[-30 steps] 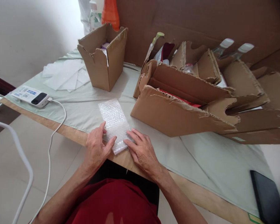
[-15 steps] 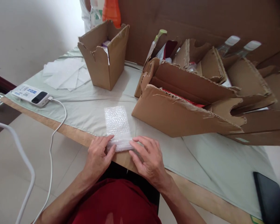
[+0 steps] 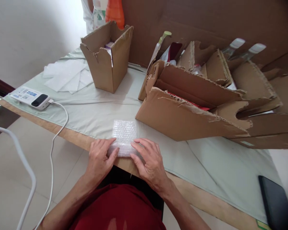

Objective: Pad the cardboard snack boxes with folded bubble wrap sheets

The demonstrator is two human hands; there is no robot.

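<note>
A strip of clear bubble wrap [image 3: 124, 132] lies on the pale green cloth at the table's near edge, its near end rolled up. My left hand [image 3: 99, 159] presses the roll's left end with fingers and thumb. My right hand [image 3: 150, 163] grips the right end of the same roll, fingers curled over it. Whatever is inside the roll is hidden by the wrap and my fingers.
A tall open cardboard box [image 3: 108, 57] stands at the back left, white sheets [image 3: 67, 75] beside it. Low torn cardboard trays [image 3: 194, 108] with bottles fill the right. A white charger [image 3: 31, 97] with cable lies left; a black phone [image 3: 275, 199] lies at the right edge.
Both hands have rolled the bubble wrap away from me. The flat strip ahead of the roll has grown much shorter, and the roll has shifted slightly right.
</note>
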